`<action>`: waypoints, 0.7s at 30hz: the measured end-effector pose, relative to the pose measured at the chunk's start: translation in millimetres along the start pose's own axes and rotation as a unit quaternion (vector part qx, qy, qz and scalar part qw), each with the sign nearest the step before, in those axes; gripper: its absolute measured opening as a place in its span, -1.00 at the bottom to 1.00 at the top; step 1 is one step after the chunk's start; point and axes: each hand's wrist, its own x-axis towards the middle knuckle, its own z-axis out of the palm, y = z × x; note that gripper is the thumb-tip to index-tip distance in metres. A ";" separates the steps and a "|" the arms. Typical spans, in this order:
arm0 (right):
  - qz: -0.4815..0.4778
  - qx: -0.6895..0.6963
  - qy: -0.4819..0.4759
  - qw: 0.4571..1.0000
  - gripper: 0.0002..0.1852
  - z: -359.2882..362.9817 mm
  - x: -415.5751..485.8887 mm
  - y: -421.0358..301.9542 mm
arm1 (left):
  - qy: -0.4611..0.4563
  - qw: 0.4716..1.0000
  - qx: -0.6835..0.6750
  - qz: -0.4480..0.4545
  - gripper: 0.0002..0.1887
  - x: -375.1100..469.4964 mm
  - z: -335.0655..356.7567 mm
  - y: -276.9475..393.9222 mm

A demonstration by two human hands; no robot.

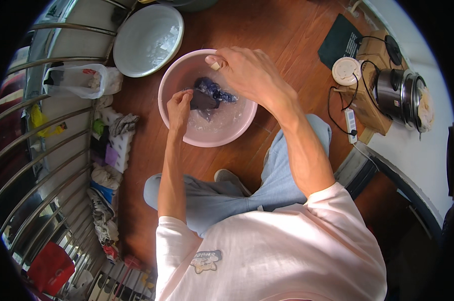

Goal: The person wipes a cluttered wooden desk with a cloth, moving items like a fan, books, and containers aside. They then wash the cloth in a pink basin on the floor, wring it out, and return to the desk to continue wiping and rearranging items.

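Observation:
A pink plastic basin (227,138) with sudsy water stands on the floor in front of my crossed legs. My left hand (180,107) is over its left side, pinching the edge of a dark grey cloth (204,101). Behind that, a wet navy-blue part of the fabric (213,88) lies bunched in the water; I cannot tell whether it is the same piece. Above the basin's far right rim, my right hand (245,71) grips a small pale block (215,66), which looks like soap, between thumb and fingers.
A white basin (136,45) with water stands at the far left. Metal railings (42,131) run along the left, with shoes (101,214) and cloths beside them. To the right are a cardboard box (368,107), a power strip (350,124) with cords and a metal cooker (396,96).

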 end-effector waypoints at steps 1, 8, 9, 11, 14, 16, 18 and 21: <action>0.001 0.003 0.002 1.000 -0.52 -0.4 -1.1 0.8 | -0.020 1.000 0.017 -0.001 -0.64 12.9 8.1 -23.7; -0.006 -0.051 0.005 0.999 -0.53 2.3 -9.9 6.7 | 0.010 0.928 0.367 0.064 -0.47 8.3 79.1 -124.5; -0.003 -0.047 0.005 0.999 -0.53 2.0 -9.8 7.2 | -0.024 0.943 0.329 0.049 -0.46 4.4 76.8 -125.2; 0.001 -0.041 0.005 0.999 -0.52 1.5 -7.6 7.0 | -0.021 0.972 0.234 -0.011 -0.44 -0.6 66.7 -118.6; 0.008 -0.035 0.002 0.999 -0.51 0.7 -2.9 5.5 | 0.013 0.978 0.119 -0.169 -0.45 0.9 30.8 -93.7; 0.013 -0.025 -0.011 1.000 -0.50 2.1 0.0 3.1 | 0.033 0.991 0.040 -0.127 -0.46 -12.1 27.1 -74.8; 0.007 -0.002 -0.026 1.000 -0.49 2.6 2.9 1.8 | 0.027 0.990 -0.034 -0.133 -0.45 -23.2 17.8 -45.2; 0.029 0.059 -0.059 0.996 -0.46 6.0 7.1 -0.6 | -0.005 0.984 -0.161 -0.079 -0.44 -47.4 11.5 17.3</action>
